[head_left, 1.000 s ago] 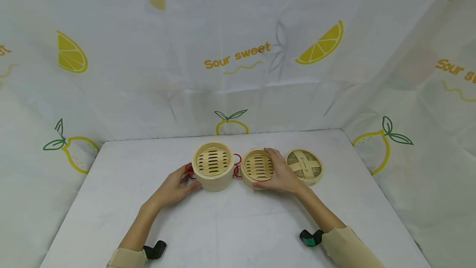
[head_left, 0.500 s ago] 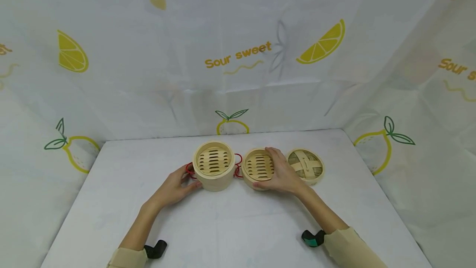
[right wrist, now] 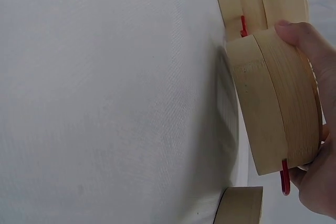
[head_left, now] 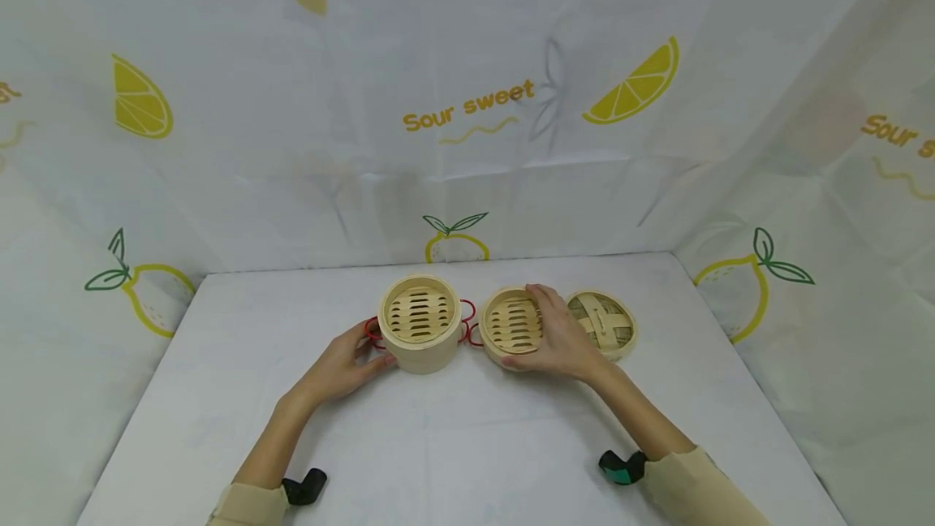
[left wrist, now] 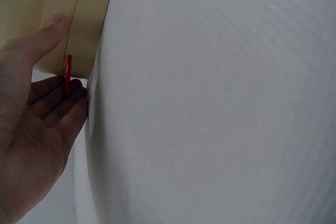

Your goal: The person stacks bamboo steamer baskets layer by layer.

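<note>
A tall bamboo steamer basket with red wire handles stands mid-table. My left hand holds its left side: in the left wrist view the thumb presses the wall and the fingers lie by the red handle. My right hand grips a single shallow steamer tier just right of the basket, thumb in front, fingers over the far rim. In the right wrist view this tier is tipped slightly off the cloth, its red handle by my palm.
A woven bamboo lid lies flat just right of the held tier, partly behind my right hand. The table is covered in white cloth, with lemon-print curtains on three sides close behind the steamers.
The right hand has shifted the shallow tier slightly to the right and tipped it up a little; a red handle now shows at its left. The left hand and tall basket stay put.
</note>
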Motion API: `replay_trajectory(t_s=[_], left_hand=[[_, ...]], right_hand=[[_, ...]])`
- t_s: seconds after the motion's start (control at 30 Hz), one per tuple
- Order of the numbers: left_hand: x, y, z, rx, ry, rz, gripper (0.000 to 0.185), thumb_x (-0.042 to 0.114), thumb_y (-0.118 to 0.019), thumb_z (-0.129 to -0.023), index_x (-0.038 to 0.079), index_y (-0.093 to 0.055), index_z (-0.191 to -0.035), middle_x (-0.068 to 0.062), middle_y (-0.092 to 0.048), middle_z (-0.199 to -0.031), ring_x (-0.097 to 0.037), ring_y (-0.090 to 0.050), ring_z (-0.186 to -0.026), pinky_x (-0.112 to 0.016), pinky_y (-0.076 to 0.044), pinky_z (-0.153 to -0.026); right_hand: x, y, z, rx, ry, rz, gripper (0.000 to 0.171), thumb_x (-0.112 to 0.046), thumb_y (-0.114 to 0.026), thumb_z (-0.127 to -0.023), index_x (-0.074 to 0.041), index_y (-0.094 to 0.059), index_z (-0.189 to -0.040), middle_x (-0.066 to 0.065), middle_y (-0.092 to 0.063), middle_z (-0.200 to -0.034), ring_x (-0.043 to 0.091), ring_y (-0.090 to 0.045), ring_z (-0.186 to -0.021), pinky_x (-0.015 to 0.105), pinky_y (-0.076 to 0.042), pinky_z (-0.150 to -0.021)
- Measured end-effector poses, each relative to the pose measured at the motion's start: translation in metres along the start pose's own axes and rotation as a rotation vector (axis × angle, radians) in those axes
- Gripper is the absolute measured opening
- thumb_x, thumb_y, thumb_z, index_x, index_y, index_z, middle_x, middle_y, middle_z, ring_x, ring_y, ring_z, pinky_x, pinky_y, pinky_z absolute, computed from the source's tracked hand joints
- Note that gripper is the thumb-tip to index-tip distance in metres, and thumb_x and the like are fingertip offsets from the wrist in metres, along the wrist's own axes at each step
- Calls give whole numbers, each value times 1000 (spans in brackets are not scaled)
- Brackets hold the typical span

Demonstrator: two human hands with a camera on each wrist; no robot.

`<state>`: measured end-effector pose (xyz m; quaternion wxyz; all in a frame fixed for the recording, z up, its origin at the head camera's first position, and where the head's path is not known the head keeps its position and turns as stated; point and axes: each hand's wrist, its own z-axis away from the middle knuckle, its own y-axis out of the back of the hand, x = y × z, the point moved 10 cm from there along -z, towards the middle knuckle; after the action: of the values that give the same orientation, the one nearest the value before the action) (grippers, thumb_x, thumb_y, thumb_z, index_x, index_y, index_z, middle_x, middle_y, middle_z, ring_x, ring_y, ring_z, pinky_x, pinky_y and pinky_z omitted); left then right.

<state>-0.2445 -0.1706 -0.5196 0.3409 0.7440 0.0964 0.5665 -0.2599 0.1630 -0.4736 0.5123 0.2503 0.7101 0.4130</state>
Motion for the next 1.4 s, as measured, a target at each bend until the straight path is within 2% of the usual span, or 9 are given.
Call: replay_trajectory(t_s=[0.37, 0.7, 1.03, 1.4], left_hand=[[2, 0, -1, -1, -2, -1, 70, 27, -82, -99, 0, -51, -157, -20, -61, -156, -40, -59, -147, -55, -55, -119], [-1, -2, -2, -6, 8, -10, 70, 28, -82, -99, 1, -52, -156, -19, -62, -156, -39, -59, -147, -54, -55, -119], [-1, -1, -1, 0, 18, -13, 70, 28, -82, -99, 1, -53, -156, -18, -62, -155, -39, -59, -147, -53, -55, -119], [0, 1, 0, 3, 23, -5, 71, 26, -83, -98, 0, -52, -156, -19, -62, -155, -40, -60, -146, -53, -55, -118]], right_hand=[[2, 8, 5, 7, -12, -2, 131, -60, -97, -67, -1, -34, -166, 24, -40, -168, 47, -47, -154, 75, -51, -115], [0, 18, 7, 15, -25, -21, 132, -61, -97, -67, -2, -33, -166, 22, -38, -170, 45, -43, -157, 71, -47, -122], [-8, 33, 10, 27, 0, -45, 133, -57, -99, -66, -6, -31, -168, 19, -36, -171, 43, -42, -156, 70, -46, -124], [-13, 39, 11, 45, 25, -62, 132, -56, -99, -66, -5, -31, -167, 18, -37, -170, 41, -42, -156, 70, -46, -123]])
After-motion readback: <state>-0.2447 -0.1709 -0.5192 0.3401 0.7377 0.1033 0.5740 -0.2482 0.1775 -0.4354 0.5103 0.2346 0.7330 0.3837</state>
